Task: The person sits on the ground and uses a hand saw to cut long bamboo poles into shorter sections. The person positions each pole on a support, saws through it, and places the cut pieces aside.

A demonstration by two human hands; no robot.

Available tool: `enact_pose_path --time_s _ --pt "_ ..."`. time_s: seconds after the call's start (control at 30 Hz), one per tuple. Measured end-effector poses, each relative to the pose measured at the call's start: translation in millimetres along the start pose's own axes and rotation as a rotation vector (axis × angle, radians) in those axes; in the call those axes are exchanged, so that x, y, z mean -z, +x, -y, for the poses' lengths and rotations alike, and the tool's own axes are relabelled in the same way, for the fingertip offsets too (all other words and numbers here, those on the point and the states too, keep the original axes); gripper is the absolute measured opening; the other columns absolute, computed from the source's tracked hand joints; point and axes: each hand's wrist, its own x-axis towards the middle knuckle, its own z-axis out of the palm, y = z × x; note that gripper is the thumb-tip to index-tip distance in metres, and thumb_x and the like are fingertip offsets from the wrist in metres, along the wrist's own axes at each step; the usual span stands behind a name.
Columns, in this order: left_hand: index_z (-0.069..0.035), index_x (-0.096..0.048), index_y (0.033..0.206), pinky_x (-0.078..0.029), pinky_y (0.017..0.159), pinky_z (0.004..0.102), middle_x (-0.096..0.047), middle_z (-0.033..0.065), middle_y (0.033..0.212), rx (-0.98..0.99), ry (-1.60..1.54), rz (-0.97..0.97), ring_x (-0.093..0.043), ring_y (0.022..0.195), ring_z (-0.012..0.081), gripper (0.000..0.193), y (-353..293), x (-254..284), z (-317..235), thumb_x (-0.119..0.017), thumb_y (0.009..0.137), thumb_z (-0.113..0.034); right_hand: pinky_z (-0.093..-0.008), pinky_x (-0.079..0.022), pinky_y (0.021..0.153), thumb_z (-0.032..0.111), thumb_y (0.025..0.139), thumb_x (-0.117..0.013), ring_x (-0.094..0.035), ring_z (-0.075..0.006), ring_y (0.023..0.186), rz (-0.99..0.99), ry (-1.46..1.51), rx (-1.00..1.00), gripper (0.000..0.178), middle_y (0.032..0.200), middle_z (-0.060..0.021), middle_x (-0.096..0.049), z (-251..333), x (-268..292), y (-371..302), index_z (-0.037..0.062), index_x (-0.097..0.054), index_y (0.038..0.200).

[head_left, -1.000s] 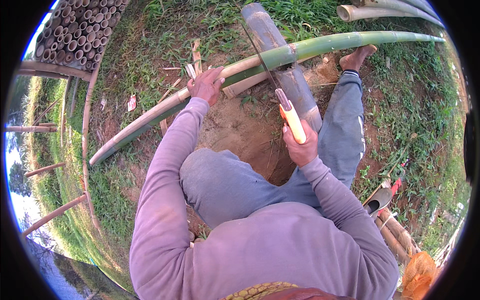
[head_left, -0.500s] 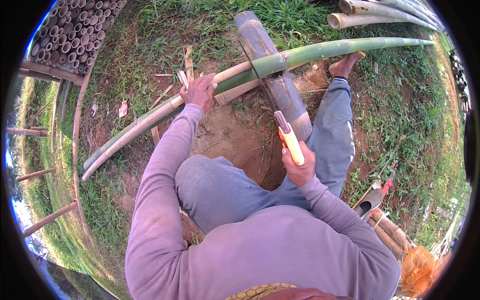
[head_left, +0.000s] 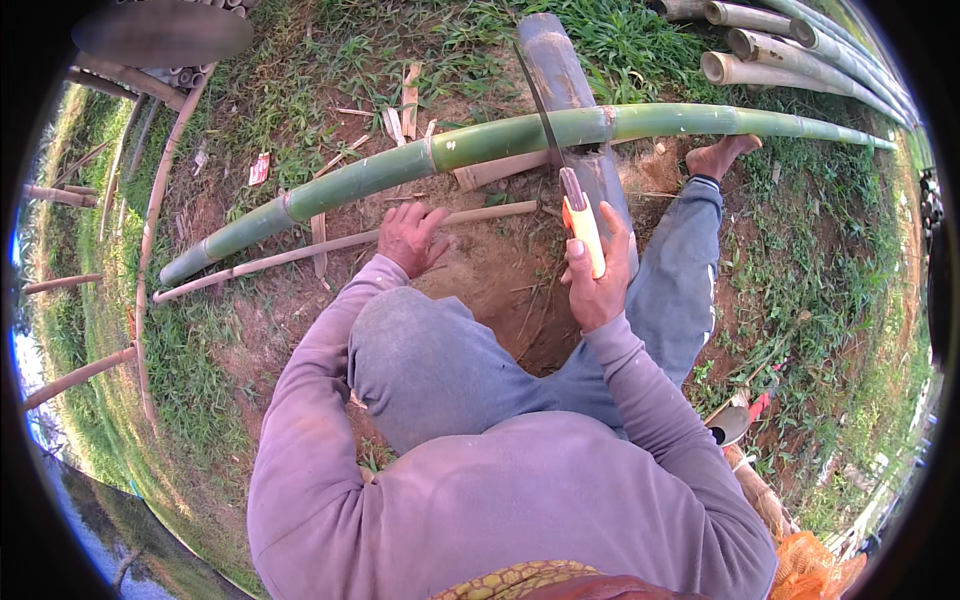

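Now that the pale pole (head_left: 490, 213) lies nearer, baring the green bamboo (head_left: 370, 178), the left hand (head_left: 408, 240) splays released fingers; the right hand (head_left: 600, 285) grasps the saw (head_left: 583, 228).

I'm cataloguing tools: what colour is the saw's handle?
The handle is pale cream-yellow with orange-red along its left edge, showing best in the head view.

Pale bamboo poles (head_left: 765, 74) upper right, gray shoe (head_left: 733, 425), orange netting (head_left: 812, 568), reddish scrap (head_left: 259, 169)
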Motion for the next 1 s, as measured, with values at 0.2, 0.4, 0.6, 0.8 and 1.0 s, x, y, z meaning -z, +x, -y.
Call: enact_pose_path --time_s 0.2,0.4,0.6,0.8,1.0 --pt "-0.022 -0.057 0.143 -0.048 0.112 0.0498 -0.069 0.0121 0.132 0.454 0.210 0.082 -0.065 0.130 0.0329 0.085 62 46 94 -0.096 0.071 -0.049 -0.0206 -0.053 0.060 0.024 0.111 -0.066 -0.058 -0.0049 0.072 0.028 -0.183 0.153 0.059 0.114 -0.0034 -0.067 -21 -5 1 0.0050 -0.046 0.163" --pt "-0.020 -0.060 0.133 -0.055 0.102 0.0498 -0.074 0.0139 0.123 0.515 0.142 0.344 -0.072 0.117 0.0362 0.077 73 49 91 -0.095 0.069 -0.043 -0.0206 -0.052 0.057 0.025 0.111 -0.066 -0.059 -0.0046 0.070 -0.010 -0.066 0.092 0.058 0.114 -0.0047 -0.068 3 -8 -1 0.0053 -0.047 0.163" --pt "-0.019 -0.061 0.130 -0.057 0.099 0.0500 -0.074 0.0142 0.120 0.504 0.152 0.301 -0.073 0.113 0.0364 0.074 72 48 90 -0.094 0.069 -0.043 -0.0216 -0.053 0.058 0.020 0.111 -0.065 -0.060 -0.0058 0.070 0.004 -0.187 0.131 0.057 0.116 -0.0087 -0.070 -6 -5 0 0.0030 -0.047 0.162" --pt "-0.021 -0.061 0.130 -0.055 0.102 0.0503 -0.074 0.0118 0.122 0.546 0.130 0.353 -0.071 0.118 0.0352 0.070 70 55 89 -0.094 0.071 -0.041 -0.0243 -0.055 0.060 0.014 0.109 -0.066 -0.061 -0.0071 0.070 0.048 0.004 -0.037 0.059 0.125 -0.0110 -0.073 16 26 -66 0.0000 -0.045 0.162" --pt "-0.020 -0.060 0.131 -0.050 0.109 0.0511 -0.072 0.0099 0.130 0.564 0.124 0.321 -0.069 0.127 0.0339 0.071 68 49 83 -0.095 0.072 -0.039 -0.0242 -0.054 0.058 0.013 0.108 -0.068 -0.059 -0.0065 0.068 -0.008 0.008 -0.016 0.059 0.123 -0.0107 -0.073 5 -21 2 0.0013 -0.047 0.161"
